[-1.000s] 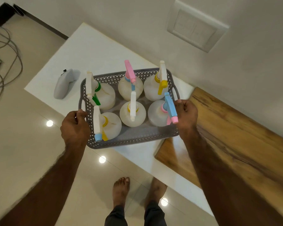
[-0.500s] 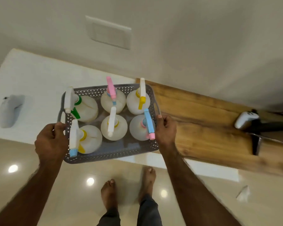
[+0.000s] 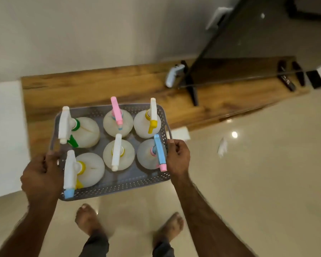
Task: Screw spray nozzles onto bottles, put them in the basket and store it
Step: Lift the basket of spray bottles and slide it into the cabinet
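Home living room: wooden TV bench (image 3: 119, 86), television (image 3: 248, 43), tiled floor (image 3: 267, 173).

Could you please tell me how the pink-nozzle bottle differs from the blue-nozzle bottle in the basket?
The pink-nozzle bottle stands in the far row's middle; the blue-nozzle bottle stands in the near row, beside the right hand. The first's sprayer is pink, the second's blue with a pink tip. Both are translucent, upright, capped.

Six spray bottles (image 3: 117, 152) sit in the basket (image 3: 119, 188), two rows of three, nozzles on. Left hand (image 3: 42, 178) has the basket's left edge, right hand (image 3: 178, 157) the right edge, so it's up over the floor (image 3: 258, 173) just in front of the wooden shelf (image 3: 104, 86). A game controller (image 3: 173, 75) lies toward the shelf's right end, beside a TV (image 3: 248, 52) standing there.
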### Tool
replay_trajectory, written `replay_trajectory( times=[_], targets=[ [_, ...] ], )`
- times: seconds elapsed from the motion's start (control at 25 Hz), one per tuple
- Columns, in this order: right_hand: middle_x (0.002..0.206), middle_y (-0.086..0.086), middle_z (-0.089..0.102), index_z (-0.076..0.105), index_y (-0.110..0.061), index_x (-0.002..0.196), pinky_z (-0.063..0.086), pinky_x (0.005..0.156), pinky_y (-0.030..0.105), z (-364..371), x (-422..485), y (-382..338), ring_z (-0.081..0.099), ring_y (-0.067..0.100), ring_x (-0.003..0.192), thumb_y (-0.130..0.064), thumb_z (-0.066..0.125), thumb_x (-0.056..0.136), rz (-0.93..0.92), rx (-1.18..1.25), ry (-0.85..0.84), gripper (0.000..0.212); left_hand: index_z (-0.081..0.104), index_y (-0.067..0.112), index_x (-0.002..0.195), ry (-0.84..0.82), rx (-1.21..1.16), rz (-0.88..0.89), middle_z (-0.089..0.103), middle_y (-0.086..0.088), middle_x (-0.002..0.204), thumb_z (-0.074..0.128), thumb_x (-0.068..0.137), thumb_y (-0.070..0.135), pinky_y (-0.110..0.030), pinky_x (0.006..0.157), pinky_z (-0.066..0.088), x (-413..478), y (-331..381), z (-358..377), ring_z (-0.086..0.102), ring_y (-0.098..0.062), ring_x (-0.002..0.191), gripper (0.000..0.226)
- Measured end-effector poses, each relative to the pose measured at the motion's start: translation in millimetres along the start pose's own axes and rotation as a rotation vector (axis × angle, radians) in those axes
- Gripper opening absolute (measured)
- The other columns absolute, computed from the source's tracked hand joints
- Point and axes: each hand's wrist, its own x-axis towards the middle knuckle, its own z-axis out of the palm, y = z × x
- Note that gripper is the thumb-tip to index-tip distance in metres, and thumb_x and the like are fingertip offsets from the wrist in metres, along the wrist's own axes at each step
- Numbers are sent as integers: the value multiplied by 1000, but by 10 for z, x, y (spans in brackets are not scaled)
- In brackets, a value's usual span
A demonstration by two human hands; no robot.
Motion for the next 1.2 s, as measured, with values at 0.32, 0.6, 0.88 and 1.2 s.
replay_trajectory(
  times=[0.32,0.6,0.88,1.2],
  targets=[
    [87,2,72,71,-8,98,54,77,36,-2349,627,905,66,20,80,-20,58,103,138,35,185,18,74,7,106,-187,22,110,71,-23,95,41,98,42,-43,77,44,-1718,783,1573,65,-44,90,49],
    [89,6,76,74,-21,90,61,79,60,-3458,1176,1537,73,35,85,-37,60,91,210,-5,223,21,69,11,93,-244,35,81,70,-12,83,41,98,46,-44,73,50,-2584,829,2696,65,-38,81,46],
    [86,6,74,71,-23,83,52,71,39,-3540,2169,2355,69,28,80,-13,60,100,196,-42,139,22,67,13,90,-222,85,37,72,-10,84,42,97,45,-45,74,52,-2640,428,3922,66,-37,84,41],
    [78,4,64,63,-19,81,48,58,18,-2962,4027,3188,62,4,64,1,52,101,36,7,-129,31,70,1,93,-61,90,133,70,-16,86,42,96,39,-34,70,41,-1968,3,5541,64,-34,83,47]
  ],
)
